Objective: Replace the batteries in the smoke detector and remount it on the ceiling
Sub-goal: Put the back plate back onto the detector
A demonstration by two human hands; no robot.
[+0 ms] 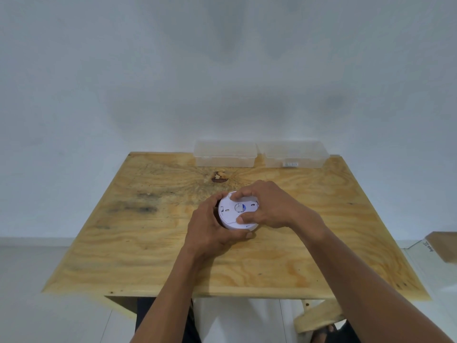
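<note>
Plain pale grey-white wall behind, unmarked apart from soft shadows. Light tiled floor to the left and below. Square plywood table top with strong yellow grain, set against the wall; dark smudges on the left half, a brown knot near the far centre. Wooden leg brace visible under the near edge at right. Brown cardboard piece lying on the floor at far right, partly cut off by the frame edge.

Two clear rectangular plastic lidded boxes at the far edge, touching the wall and just beside each other: left box, right box. Small white label on the front of the right box; text too small to read.

Round white plastic smoke detector at the middle of the table, tilted so that its flat back faces up toward the camera; central circular recess and small slots visible on that face. Cannot tell whether resting on the wood or lifted slightly.

Left hand wrapped around the left and lower rim, fingers curled beneath. Right hand over the right side, fingertips hooked on the far rim, thumb pressed on the back face near the lower edge. Both grips closed firmly on the detector. Bare forearms entering from the bottom of the frame.
</note>
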